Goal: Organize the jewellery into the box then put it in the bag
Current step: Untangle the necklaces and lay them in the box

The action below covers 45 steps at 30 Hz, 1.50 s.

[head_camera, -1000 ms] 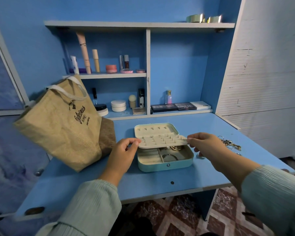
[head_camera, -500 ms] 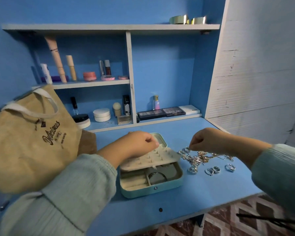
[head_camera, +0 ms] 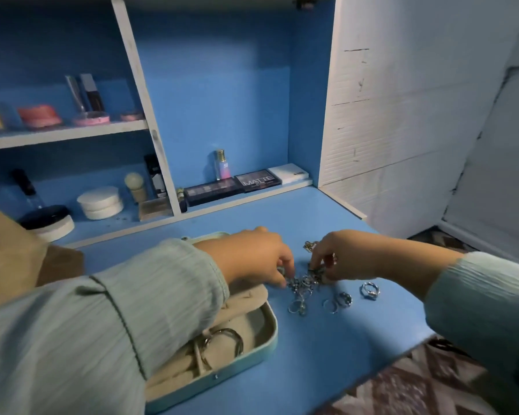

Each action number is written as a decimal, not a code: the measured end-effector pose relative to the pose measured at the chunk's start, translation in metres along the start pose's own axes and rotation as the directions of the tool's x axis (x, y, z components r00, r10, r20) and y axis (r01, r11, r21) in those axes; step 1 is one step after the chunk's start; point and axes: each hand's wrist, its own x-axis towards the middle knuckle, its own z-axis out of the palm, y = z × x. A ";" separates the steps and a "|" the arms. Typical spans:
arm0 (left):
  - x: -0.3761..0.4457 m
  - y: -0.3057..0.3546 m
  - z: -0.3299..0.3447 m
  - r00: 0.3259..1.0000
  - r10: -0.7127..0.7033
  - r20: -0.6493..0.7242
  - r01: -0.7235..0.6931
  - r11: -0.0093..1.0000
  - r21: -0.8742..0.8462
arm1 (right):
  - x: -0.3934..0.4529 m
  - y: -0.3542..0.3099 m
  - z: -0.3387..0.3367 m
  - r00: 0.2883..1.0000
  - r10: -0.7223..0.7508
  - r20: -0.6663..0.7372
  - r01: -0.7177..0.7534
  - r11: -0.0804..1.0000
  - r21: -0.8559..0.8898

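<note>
A light teal jewellery box (head_camera: 261,348) lies open on the blue desk, its beige insert tray partly under my left sleeve. Silver bangles (head_camera: 225,339) rest in its bottom compartment. Right of the box lies a tangled pile of silver jewellery (head_camera: 304,283), with loose rings (head_camera: 370,290) beside it. My left hand (head_camera: 252,259) reaches across the box and its fingertips pinch pieces at the pile's left edge. My right hand (head_camera: 348,259) pinches a chain at the pile's top right. A corner of the tan jute bag (head_camera: 9,259) shows at the far left.
Shelves at the back hold cosmetics: white jars (head_camera: 101,202), a perfume bottle (head_camera: 221,164), eyeshadow palettes (head_camera: 231,187), pink pots (head_camera: 39,115). A white wall panel (head_camera: 402,115) borders the desk on the right. The desk's front edge (head_camera: 372,381) runs diagonally, patterned floor below.
My view has swung right and closer. My left hand left the insert tray and crossed to the jewellery pile. My right hand lowered onto the same pile.
</note>
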 end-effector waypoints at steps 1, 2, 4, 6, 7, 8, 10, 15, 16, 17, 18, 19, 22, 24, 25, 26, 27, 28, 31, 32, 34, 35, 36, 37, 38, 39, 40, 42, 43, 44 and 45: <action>0.004 0.001 0.001 0.999 0.029 -0.016 -0.029 0.999 0.029 | 0.001 0.002 0.003 1.000 -0.005 -0.003 0.005 1.000 0.009; 0.007 0.002 0.003 0.998 0.047 -0.030 -0.046 0.998 0.044 | 0.002 0.004 0.005 1.000 -0.011 -0.007 0.011 1.000 0.016; 0.012 0.002 0.006 0.997 0.057 -0.046 -0.055 0.997 0.050 | 0.003 0.008 0.008 1.000 -0.017 -0.022 0.018 0.999 0.029; 0.015 0.001 0.008 0.998 0.056 -0.043 -0.054 0.997 0.051 | 0.004 0.011 0.010 0.999 -0.017 -0.040 0.018 0.999 0.040; 0.016 0.002 0.008 0.997 0.060 -0.040 -0.058 0.997 0.053 | 0.004 0.013 0.010 0.999 -0.017 -0.050 0.019 0.999 0.045; 0.017 0.002 0.009 0.997 0.069 -0.040 -0.067 0.996 0.060 | 0.003 0.015 0.010 0.998 -0.018 -0.058 0.021 0.999 0.050; 0.018 0.003 0.008 0.994 0.094 -0.048 -0.090 0.992 0.093 | 0.002 0.017 0.011 0.997 -0.023 -0.077 0.028 0.998 0.064; 0.015 0.002 0.005 0.996 0.078 -0.043 -0.073 0.990 0.124 | -0.003 0.019 0.007 0.992 0.002 -0.128 0.021 0.984 0.179; 0.015 0.002 0.003 0.998 0.058 -0.035 -0.054 0.994 0.098 | -0.005 0.019 0.005 0.990 0.016 -0.138 0.016 0.974 0.226; 0.014 0.003 0.001 0.999 0.033 -0.025 -0.032 0.998 0.059 | -0.007 0.019 0.003 0.988 0.031 -0.151 0.012 0.961 0.275; 0.014 0.004 -0.002 1.000 0.008 -0.013 -0.008 1.000 0.008 | -0.009 0.019 0.000 0.985 0.045 -0.169 0.013 0.945 0.326; 0.014 0.006 -0.005 1.000 -0.016 -0.002 0.016 0.999 -0.051 | -0.011 0.019 -0.004 0.981 0.056 -0.187 0.019 0.926 0.378; 0.015 0.015 -0.017 0.998 -0.059 -0.002 0.057 0.965 -0.256 | -0.017 0.016 -0.011 0.974 0.102 -0.200 0.024 0.839 0.544; 0.015 0.022 -0.025 0.997 -0.079 -0.023 0.066 0.931 -0.359 | -0.020 0.014 -0.016 0.972 0.122 -0.203 0.027 0.794 0.607; 0.015 0.025 -0.028 0.995 -0.089 -0.034 0.069 0.919 -0.387 | -0.021 0.013 -0.019 0.970 0.126 -0.209 0.034 0.779 0.626; 0.015 0.028 -0.030 0.994 -0.099 -0.044 0.072 0.911 -0.406 | -0.022 0.013 -0.021 0.968 0.129 -0.215 0.041 0.765 0.643; 0.015 0.030 -0.031 0.993 -0.106 -0.056 0.073 0.902 -0.425 | -0.024 0.013 -0.024 0.965 0.136 -0.223 0.047 0.751 0.659; 0.015 0.031 -0.032 0.991 -0.113 -0.068 0.071 0.892 -0.447 | -0.025 0.013 -0.027 0.961 0.145 -0.234 0.053 0.738 0.673; 0.010 0.033 -0.034 0.986 -0.129 -0.108 0.057 0.860 -0.507 | -0.031 0.013 -0.034 0.949 0.168 -0.267 0.070 0.711 0.699; 0.009 0.034 -0.035 0.984 -0.130 -0.118 0.052 0.858 -0.511 | -0.033 0.013 -0.036 0.946 0.175 -0.273 0.071 0.710 0.700; 0.006 0.034 -0.037 0.983 -0.130 -0.132 0.048 0.868 -0.495 | -0.035 0.013 -0.039 0.941 0.186 -0.284 0.069 0.714 0.697; 0.004 0.034 -0.038 0.982 -0.135 -0.135 0.054 0.875 -0.481 | -0.037 0.013 -0.040 0.938 0.192 -0.290 0.068 0.717 0.694; 0.002 0.034 -0.038 0.981 -0.143 -0.134 0.064 0.881 -0.469 | -0.038 0.012 -0.041 0.934 0.197 -0.297 0.067 0.721 0.690; 0.000 0.034 -0.038 0.979 -0.155 -0.134 0.078 0.886 -0.456 | -0.039 0.011 -0.043 0.931 0.202 -0.305 0.067 0.726 0.684; -0.001 0.033 -0.038 0.978 -0.165 -0.129 0.092 0.891 -0.444 | -0.040 0.011 -0.044 0.929 0.208 -0.306 0.061 0.730 0.681; -0.002 0.032 -0.038 0.977 -0.172 -0.125 0.102 0.896 -0.433 | -0.041 0.010 -0.046 0.928 0.214 -0.306 0.054 0.734 0.677; -0.005 0.031 -0.038 0.976 -0.177 -0.126 0.107 0.896 -0.431 | -0.043 0.010 -0.049 0.927 0.217 -0.307 0.049 0.738 0.672; -0.009 0.029 -0.040 0.970 -0.192 -0.148 0.103 0.880 -0.463 | -0.045 0.007 -0.052 0.927 0.213 -0.307 0.048 0.747 0.663; -0.010 0.027 -0.042 0.965 -0.202 -0.167 0.099 0.871 -0.481 | -0.046 0.005 -0.052 0.931 0.202 -0.302 0.049 0.754 0.655; -0.011 0.026 -0.044 0.959 -0.213 -0.186 0.095 0.863 -0.497 | -0.046 0.003 -0.052 0.938 0.191 -0.289 0.043 0.764 0.644; -0.013 0.025 -0.046 0.953 -0.223 -0.205 0.088 0.852 -0.516 | -0.045 0.000 -0.050 0.946 0.183 -0.268 0.028 0.776 0.630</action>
